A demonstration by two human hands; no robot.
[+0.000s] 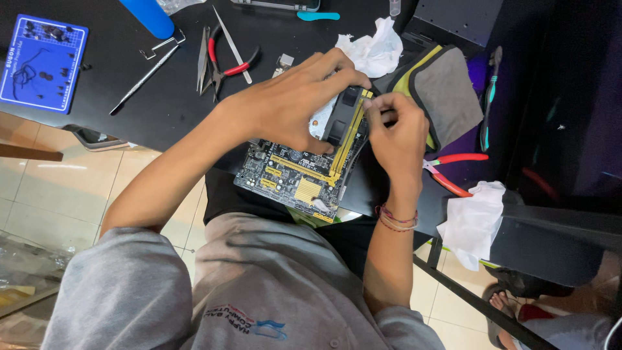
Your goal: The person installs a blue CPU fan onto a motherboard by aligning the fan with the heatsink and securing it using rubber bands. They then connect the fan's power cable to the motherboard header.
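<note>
A: Black worktop [175, 97], tiled floor beneath, seen from above. What sits under the hands?

B: Motherboard [298, 178], dark with yellow slots, hanging off the near edge of the worktop over the person's lap. A black cooler fan [342, 110] stands on its far end. Board's long axis runs from the lap away toward the fan, tilted slightly right.

A: Left hand?

B: Left hand [291, 107] lies spread across the fan and the board's far half, fingers curled over the fan's top edge, pressing it down. It covers more of the board than the other hand.

A: Right hand?

B: Right hand [395, 136] comes in from the right side, fingertips pinched together at the fan's right edge. Whether something small sits in that pinch, I cannot tell. A beaded bracelet [395, 219] circles that wrist.

A: Beyond the hands?

B: Just past the right hand, a grey and yellow cloth pouch [440, 91]. Past the left fingertips, a crumpled white tissue [372, 52]. To the right of the right wrist, red-handled cutters [453, 172] and another white tissue [476, 220].

A: Further left?

B: Well left of the left hand, red-handled pliers [227, 65] with tweezers [204, 55] beside them, then a thin metal probe [144, 78], and at the far corner a blue screw mat [42, 61].
</note>
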